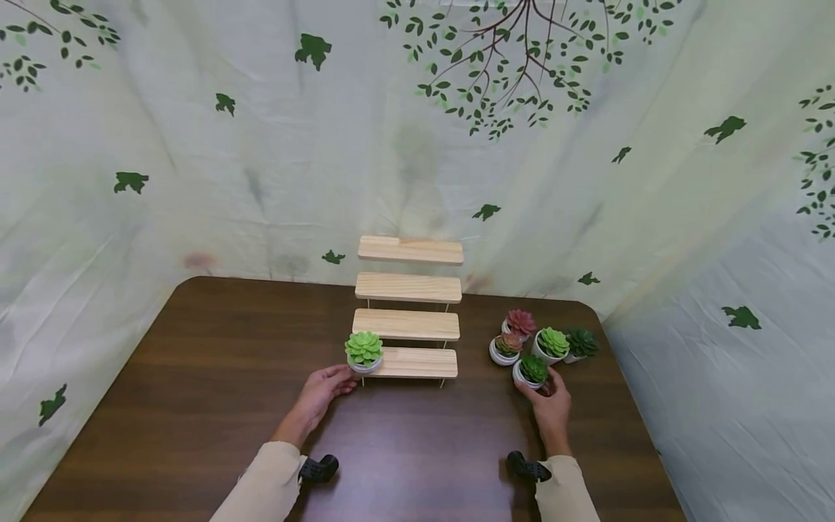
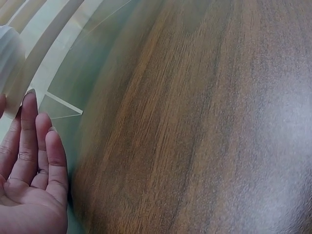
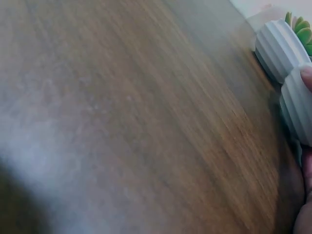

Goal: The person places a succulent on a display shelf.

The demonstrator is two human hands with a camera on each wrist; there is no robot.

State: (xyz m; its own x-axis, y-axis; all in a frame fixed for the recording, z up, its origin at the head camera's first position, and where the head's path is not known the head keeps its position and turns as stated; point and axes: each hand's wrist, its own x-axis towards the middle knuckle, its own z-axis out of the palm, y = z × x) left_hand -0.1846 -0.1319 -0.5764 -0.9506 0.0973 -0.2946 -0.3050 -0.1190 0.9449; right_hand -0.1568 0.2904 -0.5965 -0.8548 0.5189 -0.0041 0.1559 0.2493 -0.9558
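Observation:
A bright green succulent (image 1: 364, 349) in a white ribbed pot (image 2: 9, 56) stands on the left end of the lowest step of a wooden tiered shelf (image 1: 417, 362). Beside that pot is my left hand (image 1: 326, 391), its fingers (image 2: 29, 131) extended at the step's edge; whether they touch the pot is unclear. On the right, my right hand (image 1: 551, 409) holds the white pot (image 3: 298, 105) of a darker green succulent (image 1: 533, 368) between thumb and fingers. In the right wrist view, most of this hand falls outside the frame.
Around the held pot stand a red succulent (image 1: 520, 322), a reddish-green one (image 1: 508, 345), a light green one (image 1: 553, 341) and a dark green one (image 1: 580, 342). The brown table (image 1: 215, 377) meets a leaf-printed curtain (image 1: 261, 181) behind the shelf.

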